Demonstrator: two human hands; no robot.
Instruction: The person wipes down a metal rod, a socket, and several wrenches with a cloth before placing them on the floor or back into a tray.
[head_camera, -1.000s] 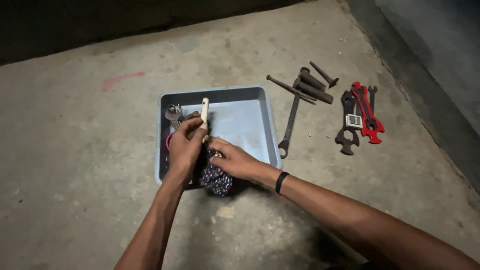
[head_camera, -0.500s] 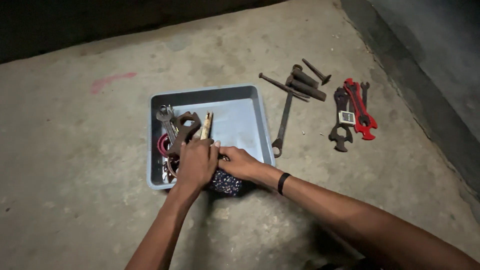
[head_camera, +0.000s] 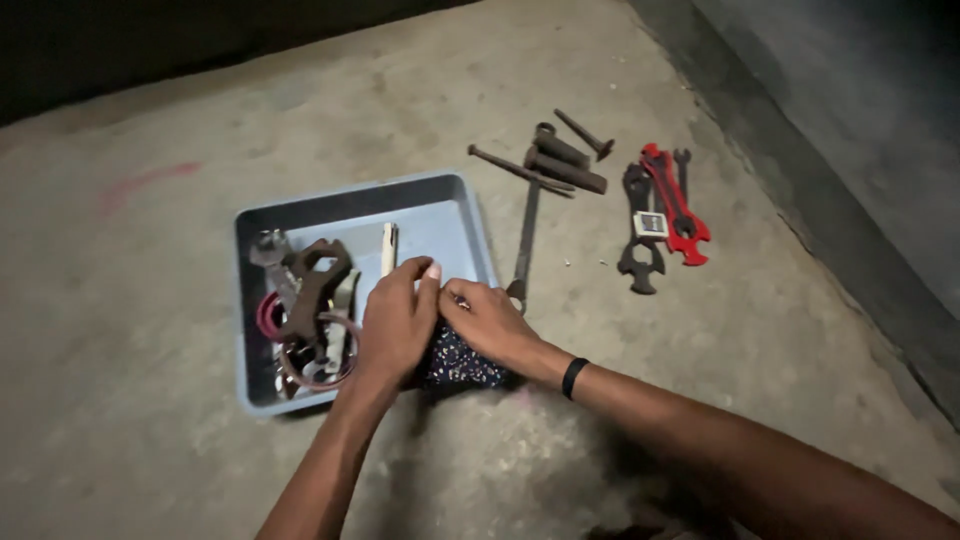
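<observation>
Looking down from the head camera, the left hand (head_camera: 398, 318) and the right hand (head_camera: 490, 322) meet over the near right corner of a shallow grey tray (head_camera: 466, 205) that sits on a concrete floor (head_camera: 150, 430). Both hands bear on a dark patterned cloth (head_camera: 457, 368) bunched at the tray's near edge, most of it hidden beneath them. The left hand's fingers are curled and pressed close together over the top of the cloth, and a pale stick-like handle (head_camera: 388, 248) shows just beyond its knuckles; whether those fingers actually clasp its lower end I cannot tell. The right hand's fingers are bent inward and seem to pinch the cloth against the left hand, a black band (head_camera: 574, 377) on its wrist. In the tray's left half lies a heap of rusty spanners (head_camera: 312, 290) with a reddish ring. Outside the tray, well apart to the right, lie a long thin spanner (head_camera: 525, 235), dark bolts (head_camera: 562, 160), a dark double-ended spanner (head_camera: 637, 225) carrying a small white square, and a red spanner (head_camera: 675, 205) just beside it. Judging by the grip, the work in hand is rubbing or wrapping something in the cloth; any next move would call for keeping the cloth gathered while one hand shifts its hold.
</observation>
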